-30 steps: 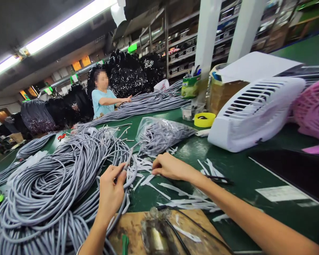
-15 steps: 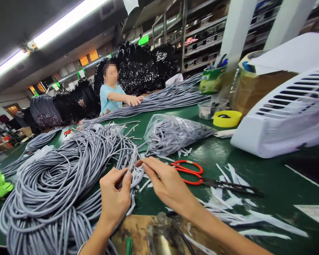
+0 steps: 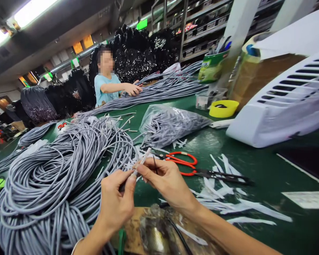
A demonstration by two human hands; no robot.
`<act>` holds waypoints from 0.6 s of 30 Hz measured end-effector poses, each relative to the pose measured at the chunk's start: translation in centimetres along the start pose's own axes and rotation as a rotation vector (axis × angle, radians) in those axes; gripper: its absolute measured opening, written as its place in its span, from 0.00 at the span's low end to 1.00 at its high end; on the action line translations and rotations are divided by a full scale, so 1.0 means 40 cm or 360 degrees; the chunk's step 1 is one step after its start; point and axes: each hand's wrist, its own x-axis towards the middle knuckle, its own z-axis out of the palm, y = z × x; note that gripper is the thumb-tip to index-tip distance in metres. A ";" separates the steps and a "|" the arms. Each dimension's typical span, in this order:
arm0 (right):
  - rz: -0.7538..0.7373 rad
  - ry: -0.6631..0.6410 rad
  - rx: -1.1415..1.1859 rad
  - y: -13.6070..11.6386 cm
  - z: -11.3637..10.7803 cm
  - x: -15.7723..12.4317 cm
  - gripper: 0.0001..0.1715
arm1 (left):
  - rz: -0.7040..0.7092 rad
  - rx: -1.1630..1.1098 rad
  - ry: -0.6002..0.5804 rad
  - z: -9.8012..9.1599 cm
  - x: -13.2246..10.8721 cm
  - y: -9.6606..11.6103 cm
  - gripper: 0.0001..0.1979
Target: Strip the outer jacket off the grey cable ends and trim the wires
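In the head view my left hand (image 3: pixel 118 198) is closed around a grey cable (image 3: pixel 134 174) near its end. My right hand (image 3: pixel 166 179) pinches the same cable just above the left fingertips. A whitish cable tip (image 3: pixel 146 154) sticks up past the right fingers. Something thin and dark stands out between those fingers, too small to name. Left of my hands lies a big heap of coiled grey cable (image 3: pixel 61 166). Red-handled scissors (image 3: pixel 182 163) rest on the green table right beside my right hand.
White scraps (image 3: pixel 228 205) lie scattered right of my forearm. A clear bag of cut cable pieces (image 3: pixel 172 125) sits ahead, with a yellow tape roll (image 3: pixel 223 108) and white slotted housing (image 3: pixel 279 102) to its right. Across the table, a person (image 3: pixel 106 83) handles long cables (image 3: pixel 164 88).
My right fingers have curled in and shifted closer to my left hand. The cable end now shows whitish above them. The camera view has shifted slightly, and the person opposite has moved their hands.
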 end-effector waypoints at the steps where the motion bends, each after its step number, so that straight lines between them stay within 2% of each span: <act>1: -0.0013 -0.0015 -0.0045 0.003 0.001 -0.001 0.24 | -0.0020 -0.0011 -0.0003 0.000 0.000 0.001 0.14; 6: -0.0216 0.0056 -0.0498 0.007 0.000 -0.018 0.20 | -0.0082 -0.0009 0.0124 -0.006 0.003 0.006 0.15; 10: -0.0535 0.0020 -0.0905 0.006 0.002 -0.032 0.17 | -0.0049 0.0054 0.0238 -0.010 0.003 0.006 0.14; 13: -0.0716 -0.0021 -0.1010 0.005 0.004 -0.034 0.17 | -0.0020 0.0077 0.0242 -0.008 0.001 0.003 0.13; 18: -0.0794 0.0019 -0.1043 0.004 0.002 -0.032 0.16 | 0.0003 0.0094 0.0217 -0.003 -0.001 0.001 0.13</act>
